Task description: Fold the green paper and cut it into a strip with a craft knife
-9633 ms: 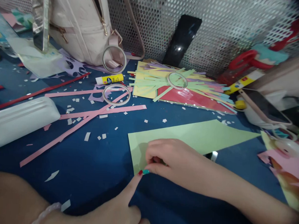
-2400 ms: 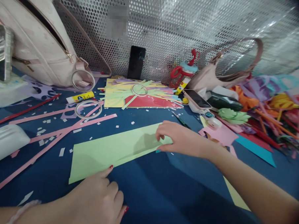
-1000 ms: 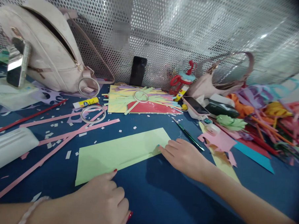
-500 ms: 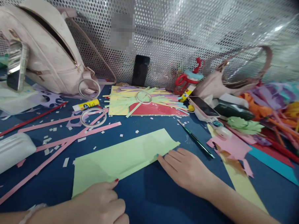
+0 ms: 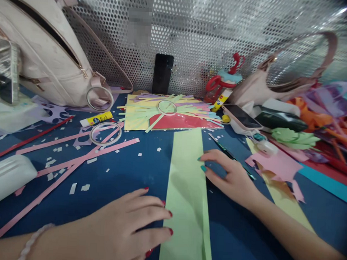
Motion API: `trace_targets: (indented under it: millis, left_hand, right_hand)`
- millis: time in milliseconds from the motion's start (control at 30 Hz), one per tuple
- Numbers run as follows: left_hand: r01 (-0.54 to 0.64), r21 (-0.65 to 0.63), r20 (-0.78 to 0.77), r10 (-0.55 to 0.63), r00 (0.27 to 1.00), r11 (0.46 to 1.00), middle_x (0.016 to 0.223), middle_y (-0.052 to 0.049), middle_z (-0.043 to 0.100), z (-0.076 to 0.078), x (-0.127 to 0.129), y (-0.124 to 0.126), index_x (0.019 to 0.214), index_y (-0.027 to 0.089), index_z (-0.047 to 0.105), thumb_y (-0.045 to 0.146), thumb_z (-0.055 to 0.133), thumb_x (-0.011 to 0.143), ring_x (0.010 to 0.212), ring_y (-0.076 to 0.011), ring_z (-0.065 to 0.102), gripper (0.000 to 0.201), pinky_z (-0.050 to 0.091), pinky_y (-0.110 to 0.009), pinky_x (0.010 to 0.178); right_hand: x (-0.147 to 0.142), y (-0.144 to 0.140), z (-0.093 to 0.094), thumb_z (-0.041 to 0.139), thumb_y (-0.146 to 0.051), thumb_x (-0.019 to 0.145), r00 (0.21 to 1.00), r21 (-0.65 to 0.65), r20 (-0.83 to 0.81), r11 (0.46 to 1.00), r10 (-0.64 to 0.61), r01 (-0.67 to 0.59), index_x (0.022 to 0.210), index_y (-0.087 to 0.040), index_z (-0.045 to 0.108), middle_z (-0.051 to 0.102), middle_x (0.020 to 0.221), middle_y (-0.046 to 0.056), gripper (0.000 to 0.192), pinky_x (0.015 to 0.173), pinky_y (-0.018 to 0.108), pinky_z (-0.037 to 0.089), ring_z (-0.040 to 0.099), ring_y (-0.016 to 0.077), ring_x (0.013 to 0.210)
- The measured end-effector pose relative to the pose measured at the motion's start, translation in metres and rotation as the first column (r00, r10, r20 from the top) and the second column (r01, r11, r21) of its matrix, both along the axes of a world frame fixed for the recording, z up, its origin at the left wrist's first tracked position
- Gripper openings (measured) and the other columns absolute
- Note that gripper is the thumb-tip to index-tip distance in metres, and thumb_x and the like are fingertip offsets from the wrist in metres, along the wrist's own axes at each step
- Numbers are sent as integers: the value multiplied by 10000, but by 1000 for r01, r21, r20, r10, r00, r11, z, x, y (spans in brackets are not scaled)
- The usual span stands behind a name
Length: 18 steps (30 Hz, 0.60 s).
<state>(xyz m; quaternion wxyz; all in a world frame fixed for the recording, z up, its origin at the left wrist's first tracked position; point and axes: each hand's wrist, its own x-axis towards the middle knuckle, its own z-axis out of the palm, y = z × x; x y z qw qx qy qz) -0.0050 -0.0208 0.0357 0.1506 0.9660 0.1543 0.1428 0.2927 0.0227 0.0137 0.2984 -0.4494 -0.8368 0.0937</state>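
A long sheet of light green paper lies lengthwise away from me on the blue table, with a narrow fold along its right edge. My left hand rests at the sheet's left edge, its fingers spread and the red-nailed tips over the paper. On the other side, my right hand is at the upper right edge, thumb and forefinger apart beside the paper. Neither hand grips the sheet. Just beyond my right hand lies a dark green pen-like tool, partly covered by the hand.
Pink paper strips, white scraps, a tape roll and a glue stick lie on the left. A pile of thin paper strips is at the back, before an upright phone. Bags and coloured paper crowd both sides.
The green sheet has turned from lying slantwise across the table to pointing away from me. My left hand has spread its fingers; my right thumb and forefinger have parted.
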Motion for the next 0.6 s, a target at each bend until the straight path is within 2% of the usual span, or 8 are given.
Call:
trace_targets:
  millis: [100,233,300,367,433,500,567,600]
  left_hand:
    - [126,76,-163,-112,980,989,1365,-1,544,4,3,5,1286,240,558,266,497,959,1261,-187,495,334,370,-364,1098]
    - [225,92,-300,-189,935,970,1425,19,465,5,4,4,1330,252,511,289,517,953,1308,-162,445,379,368,-339,1092]
    - [221,101,-321,-179,930,970,1422,4,467,4,4,3,1328,239,512,289,591,908,1295,-157,462,431,369,-318,1084]
    - [213,114,-312,-169,935,970,1404,-7,488,2,6,1,1328,233,515,299,637,872,1264,-157,496,476,376,-300,1067]
    - [201,139,-300,-152,942,970,1392,-9,503,0,7,-1,1326,237,520,317,638,868,1238,-163,521,480,385,-299,1047]
    - [178,169,-294,-122,948,970,1391,-10,504,-3,7,-4,1327,241,520,327,613,879,1232,-172,527,466,393,-311,1030]
    - [139,193,-285,-80,955,971,1388,-10,508,-6,7,-6,1327,238,521,324,577,891,1239,-183,520,448,394,-329,1019]
    - [115,200,-275,-57,960,973,1388,-11,509,-8,6,-8,1329,234,519,319,560,895,1246,-189,512,445,389,-338,1020]
  right_hand:
    - [-3,0,-6,455,-176,893,995,-76,84,996,57,-51,1141,-223,558,643,1101,88,272,857,327,529,620,182,1036]
    - [-13,-5,-12,382,-147,908,964,-114,237,989,123,-99,1347,-232,422,569,1296,97,449,965,393,478,515,199,1219]
    - [-15,-5,-11,367,-128,903,946,-58,313,996,79,-64,1394,-212,368,531,1347,107,499,992,410,450,482,208,1251]
    - [-11,-3,-7,362,-134,908,905,24,423,999,-47,41,1395,-182,381,529,1341,127,489,968,428,451,501,239,1217]
    - [1,1,2,364,-165,920,787,103,578,977,-213,189,1352,-165,450,574,1258,151,441,880,448,473,558,285,1113]
    - [18,6,13,384,-214,925,597,150,730,929,-334,337,1294,-137,510,618,1118,181,397,771,445,475,597,326,992]
    - [36,9,22,410,-261,924,435,136,826,875,-359,465,1223,-95,543,637,987,202,367,708,414,448,610,346,918]
    - [44,9,26,404,-272,930,419,78,847,856,-326,510,1174,-88,554,643,950,196,341,692,384,430,617,331,896]
